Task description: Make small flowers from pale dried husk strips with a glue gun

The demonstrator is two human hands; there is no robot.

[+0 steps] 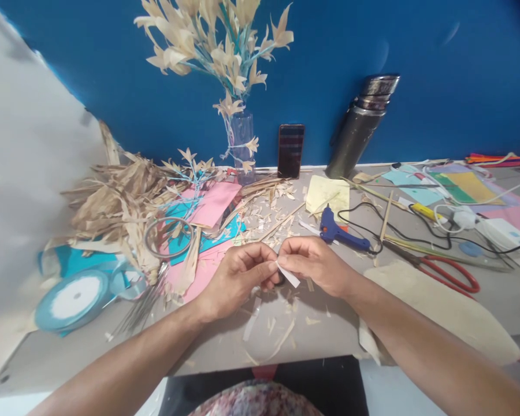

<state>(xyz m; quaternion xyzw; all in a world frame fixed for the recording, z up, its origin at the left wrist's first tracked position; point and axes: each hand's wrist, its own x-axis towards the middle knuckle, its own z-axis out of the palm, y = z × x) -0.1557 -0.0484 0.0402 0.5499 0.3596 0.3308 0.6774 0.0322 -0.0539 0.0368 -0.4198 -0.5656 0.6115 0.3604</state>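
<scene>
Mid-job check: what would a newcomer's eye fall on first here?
Probably the pale flowers in a clear bottle, standing out against the blue wall at the back. Next, at centre, the left hand and right hand meet at a white strip. To the right lie a glue gun and red-handled scissors.

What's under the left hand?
Around the left hand, looking down: part of a pink sheet, a pale strip and grey table. Whatever lies directly beneath is covered by the hand; can't tell.
</scene>
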